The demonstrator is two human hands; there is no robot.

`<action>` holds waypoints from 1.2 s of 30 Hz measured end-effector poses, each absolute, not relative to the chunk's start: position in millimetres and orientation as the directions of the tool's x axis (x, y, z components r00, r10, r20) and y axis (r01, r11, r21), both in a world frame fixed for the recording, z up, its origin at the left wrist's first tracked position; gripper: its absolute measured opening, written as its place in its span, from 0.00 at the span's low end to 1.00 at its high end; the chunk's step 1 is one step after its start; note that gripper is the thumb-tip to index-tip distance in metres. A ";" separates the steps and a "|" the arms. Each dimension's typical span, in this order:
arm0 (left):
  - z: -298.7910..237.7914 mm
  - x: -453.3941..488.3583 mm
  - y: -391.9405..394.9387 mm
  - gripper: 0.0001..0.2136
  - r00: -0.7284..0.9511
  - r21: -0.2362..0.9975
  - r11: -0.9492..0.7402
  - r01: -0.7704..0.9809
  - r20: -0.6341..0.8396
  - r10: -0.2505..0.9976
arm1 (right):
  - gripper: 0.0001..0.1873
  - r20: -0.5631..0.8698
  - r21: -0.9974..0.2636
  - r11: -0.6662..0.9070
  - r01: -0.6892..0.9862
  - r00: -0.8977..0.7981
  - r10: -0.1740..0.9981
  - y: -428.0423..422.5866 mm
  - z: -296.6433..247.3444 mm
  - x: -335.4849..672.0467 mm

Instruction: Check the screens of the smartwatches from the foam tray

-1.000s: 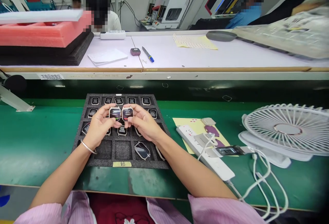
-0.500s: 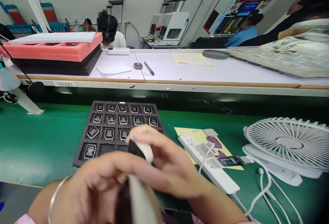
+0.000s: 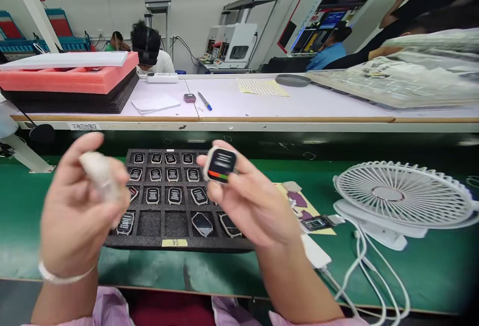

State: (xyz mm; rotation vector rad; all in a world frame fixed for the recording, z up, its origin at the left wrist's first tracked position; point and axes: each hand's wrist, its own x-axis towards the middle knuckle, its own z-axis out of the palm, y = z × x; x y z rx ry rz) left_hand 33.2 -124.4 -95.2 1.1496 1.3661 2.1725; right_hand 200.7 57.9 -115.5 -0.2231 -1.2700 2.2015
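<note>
Green worktop [image 3: 22, 231]. My right grip [image 3: 258, 203] holds a lit watch [image 3: 220, 165] by its edges; left grip [image 3: 77, 211] clasps a blurred pale object [image 3: 99, 171]. Edge-holding should spare the screen [image 3: 223, 158].

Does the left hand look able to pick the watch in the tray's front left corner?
Probably not at once: the left hand holds a pale blurred object, although the corner watch close by in view is mostly uncovered.

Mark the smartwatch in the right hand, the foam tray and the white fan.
Smartwatch [image 3: 222, 163]: head view, on its lit screen.
Foam tray [image 3: 145, 242]: head view, on its front rim.
White fan [image 3: 388, 194]: head view, on its guard's round hub.
</note>
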 end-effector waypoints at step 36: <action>-125.6 27.1 -47.9 0.28 -0.583 0.944 -0.326 -0.050 0.237 0.777 | 0.16 0.175 -0.873 -0.343 -0.346 -0.879 0.443 90.2 -130.8 141.5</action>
